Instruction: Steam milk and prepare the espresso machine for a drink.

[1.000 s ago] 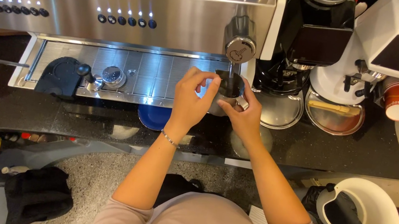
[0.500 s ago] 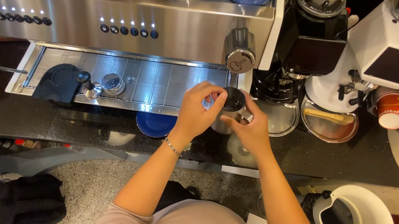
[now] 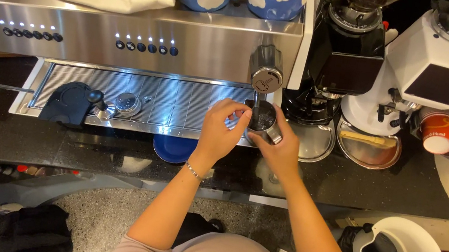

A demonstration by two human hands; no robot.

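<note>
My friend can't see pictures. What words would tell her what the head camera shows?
Seen from above, a person's left hand and right hand hold a small metal pitcher over the drip tray of a steel espresso machine. Two coffee grinders stand to the right, black and white.

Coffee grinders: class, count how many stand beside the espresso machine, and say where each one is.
2. The black grinder stands directly right of the espresso machine; the white grinder stands to its right, beside red paper cups. More could sit beyond the frame's right edge.
</note>
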